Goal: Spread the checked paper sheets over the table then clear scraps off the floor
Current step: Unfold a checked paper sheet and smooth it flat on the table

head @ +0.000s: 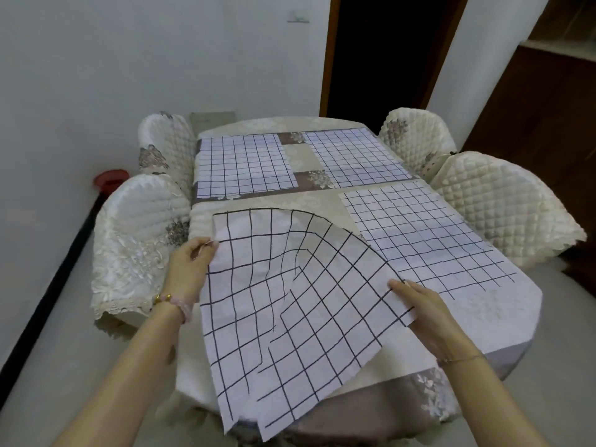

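Held sheet: white black-checked paper sheet (283, 304), creased, bulging at frame centre.
Left hand (190, 266): fingers pinching its left edge.
Right hand (422, 312): fingers pinching its right edge.

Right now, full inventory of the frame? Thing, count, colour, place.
flat checked sheets: 3, white with dark grid; far left, far right, near right of the table
held checked sheet: 1, white with dark grid, buckled, over the table's near left, bottom edge hanging past it
table: 1, cream and mauve floral cloth, centre
chairs: 4, cream quilted covers; two on the left, two on the right
red object: 1, by the left wall, type unclear
doorway: 1, dark, brown frame, behind the table
left hand: bead bracelet, pinching the sheet's left edge
right hand: thin bracelet, holding its right edge
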Available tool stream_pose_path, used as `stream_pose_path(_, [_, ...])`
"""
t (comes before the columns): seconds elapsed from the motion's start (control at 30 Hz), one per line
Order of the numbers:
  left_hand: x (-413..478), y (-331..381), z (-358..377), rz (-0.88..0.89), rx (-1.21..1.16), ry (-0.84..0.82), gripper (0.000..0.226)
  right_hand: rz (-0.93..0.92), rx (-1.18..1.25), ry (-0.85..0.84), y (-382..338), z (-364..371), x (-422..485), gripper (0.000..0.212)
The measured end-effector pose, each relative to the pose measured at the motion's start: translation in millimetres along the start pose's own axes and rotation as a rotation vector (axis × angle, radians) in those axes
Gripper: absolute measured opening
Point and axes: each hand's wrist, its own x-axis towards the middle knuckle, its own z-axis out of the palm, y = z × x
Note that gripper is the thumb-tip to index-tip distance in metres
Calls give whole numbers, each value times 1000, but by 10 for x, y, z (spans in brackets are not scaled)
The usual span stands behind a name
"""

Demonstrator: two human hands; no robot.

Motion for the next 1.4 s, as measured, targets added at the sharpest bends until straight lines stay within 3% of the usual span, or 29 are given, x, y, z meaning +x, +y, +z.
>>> stream_pose_path(0.13, [1,60,-406,28,6,165,20,-53,-31,-80,-183,176,170,11])
stream_pose_path(0.27, [-149,-29,-855,-7,54,322,32,-138,-130,-118,-277,552,360,26])
stream_pose_path(0.57, [-705,-43,-2016,-64,-56,678,30,-399,-278,-353,-733,1799,391,18])
stream_pose_path(0.83, [-1006,-551,-3346,-95,-41,938,46,-418,-377,-531,-593,3275,209,26])
stream_pose_path(1.07, [-1263,-1393,-4500,-246,21,977,21,-377,-479,-708,310,4678,-177,13])
stream_pose_path(1.2, [-1265,-1677,-5047,-355,20,964,24,-278,-554,-696,717,5235,-226,45])
stream_pose_path(1.3, [-1050,-1757,-5296,-370,40,939,35,-172,-525,-657,839,5566,-141,55])
stream_pose_path(1.4, [-667,-1737,-5521,-371,12,916,22,-209,-523,-627,726,5930,-39,37])
